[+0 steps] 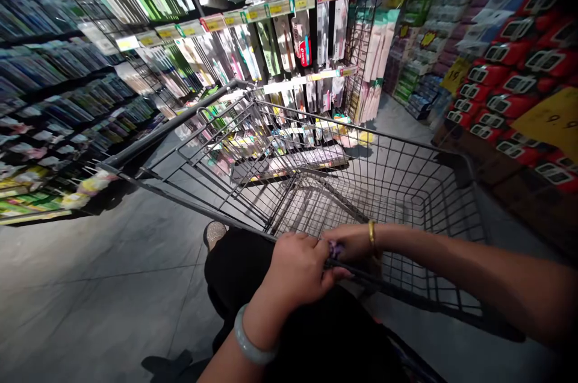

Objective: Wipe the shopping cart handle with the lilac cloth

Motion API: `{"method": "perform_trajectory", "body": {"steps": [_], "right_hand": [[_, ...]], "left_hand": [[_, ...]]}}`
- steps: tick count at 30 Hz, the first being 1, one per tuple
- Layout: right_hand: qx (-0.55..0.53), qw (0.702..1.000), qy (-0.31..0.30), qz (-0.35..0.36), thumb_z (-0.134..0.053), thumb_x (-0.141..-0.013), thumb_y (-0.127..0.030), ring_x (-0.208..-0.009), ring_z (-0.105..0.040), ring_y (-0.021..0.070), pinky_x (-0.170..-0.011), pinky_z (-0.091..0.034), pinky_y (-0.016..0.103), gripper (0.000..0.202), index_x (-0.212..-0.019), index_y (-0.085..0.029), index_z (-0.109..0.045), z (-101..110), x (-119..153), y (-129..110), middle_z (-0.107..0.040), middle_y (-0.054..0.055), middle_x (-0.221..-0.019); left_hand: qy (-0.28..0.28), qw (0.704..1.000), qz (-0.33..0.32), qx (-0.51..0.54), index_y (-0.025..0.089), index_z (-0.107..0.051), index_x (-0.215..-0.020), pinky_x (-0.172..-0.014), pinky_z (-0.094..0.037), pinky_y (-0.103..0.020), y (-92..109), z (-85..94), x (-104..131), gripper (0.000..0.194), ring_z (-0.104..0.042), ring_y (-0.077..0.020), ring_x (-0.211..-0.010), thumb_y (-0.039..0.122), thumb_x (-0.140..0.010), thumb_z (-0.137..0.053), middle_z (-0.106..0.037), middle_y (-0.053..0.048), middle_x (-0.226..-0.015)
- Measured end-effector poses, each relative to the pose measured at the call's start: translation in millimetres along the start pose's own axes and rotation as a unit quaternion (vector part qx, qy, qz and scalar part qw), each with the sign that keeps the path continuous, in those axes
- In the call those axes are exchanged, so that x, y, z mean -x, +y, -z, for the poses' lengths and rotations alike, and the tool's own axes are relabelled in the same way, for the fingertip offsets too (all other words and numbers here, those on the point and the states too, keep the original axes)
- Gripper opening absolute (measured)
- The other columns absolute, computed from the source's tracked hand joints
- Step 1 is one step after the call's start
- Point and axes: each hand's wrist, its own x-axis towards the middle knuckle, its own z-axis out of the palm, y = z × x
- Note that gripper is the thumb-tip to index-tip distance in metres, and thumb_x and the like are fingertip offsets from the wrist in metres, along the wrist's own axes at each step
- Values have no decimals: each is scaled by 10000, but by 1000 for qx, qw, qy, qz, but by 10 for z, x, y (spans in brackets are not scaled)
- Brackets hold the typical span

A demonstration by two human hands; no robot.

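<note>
My left hand (300, 265), with a pale bangle at its wrist, is closed over the near side rim of a dark wire shopping cart (392, 289). Right beside it, my right hand (354, 241) reaches in from the right above the basket, a gold bangle (371, 233) on its wrist. Its fingers are curled and partly hidden behind my left hand. A small purple item (335, 249) shows between the two hands; its kind cannot be made out. Inside the cart, the wire floor (311, 208) shows below my hands.
Ahead stands a rack of packaged toothbrushes (271, 46) with price strips. Shelves of packaged goods (54, 82) line the left. To the right are stacked red packs (510, 88) with a yellow price sign (551, 118). Grey floor (112, 286) lies at the left.
</note>
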Motion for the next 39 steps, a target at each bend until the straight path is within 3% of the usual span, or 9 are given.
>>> {"method": "perform_trajectory", "body": {"steps": [4,9,14,19,22,26,29,35,39], "right_hand": [[-31,998,36,-41,-573,-723,-165,-700,-586,142,-593,-431,230,332,-1051,-214,-566,236,233,-211,-657,-1,-844],[140,986,69,-61,-607,-781,-223,-837,-595,206,-717,-450,300,174,-943,-171,-573,274,471,-317,-660,89,-976],[179,971,154,-43,-581,-830,-238,-916,-592,212,-783,-442,309,208,-1032,-195,-607,282,768,-496,-646,76,-1021],[259,903,325,-105,-501,-875,-221,-948,-578,230,-826,-428,347,179,-1019,-192,-604,21,886,-425,-636,83,-1014],[255,856,430,-134,-465,-868,-198,-989,-581,240,-859,-436,363,242,-1058,-195,-614,-166,856,-319,-651,88,-1047],[253,790,552,-90,-490,-858,-176,-1133,-557,263,-1001,-401,419,314,-1137,-208,-630,-413,617,-478,-657,94,-1189],[299,767,566,-40,-498,-889,-179,-1255,-507,270,-1115,-310,471,339,-1190,-231,-644,-581,367,-658,-636,71,-1298],[391,751,531,-21,-525,-905,-143,-1365,-440,293,-1188,-154,621,453,-1316,-315,-601,-745,402,-563,-570,34,-1427],[394,727,560,-41,-562,-900,-167,-1430,-361,327,-1145,-262,594,462,-1328,-337,-601,-826,356,-538,-515,56,-1476]], "left_hand": [[-25,1000,7,0,198,-633,-853,-570,-371,-339,2,-5,-53,503,-612,-217,-636,680,-890,-495,-658,-48,-712],[-27,999,19,0,195,-633,-854,-577,-375,-344,30,-34,-160,502,-633,-232,-673,667,-911,-472,-669,-56,-729],[-35,999,31,-3,176,-649,-883,-583,-380,-346,108,-99,-324,564,-652,-257,-699,684,-936,-407,-687,-84,-747],[-67,996,51,-2,152,-659,-946,-620,-421,-358,198,-79,-501,595,-665,-282,-759,682,-946,-387,-701,-119,-808],[-73,997,25,11,161,-653,-958,-666,-453,-360,172,7,-532,481,-661,-259,-799,590,-973,-437,-702,-97,-849],[-31,999,-26,-4,189,-655,-949,-956,-434,-415,-37,169,-398,241,-633,-228,-931,387,-988,-523,-697,-53,-905],[-1,999,36,-41,182,-668,-958,-1079,-330,-492,-253,259,-228,289,-618,-250,-976,438,-975,-536,-692,-75,-917],[-28,993,102,-46,172,-657,-867,-776,-435,-399,-416,257,-56,456,-646,-259,-808,564,-975,-452,-682,-81,-804],[-13,994,104,-36,180,-657,-843,-739,-421,-387,-395,225,-50,434,-654,-259,-779,568,-955,-497,-685,-67,-781]]}}
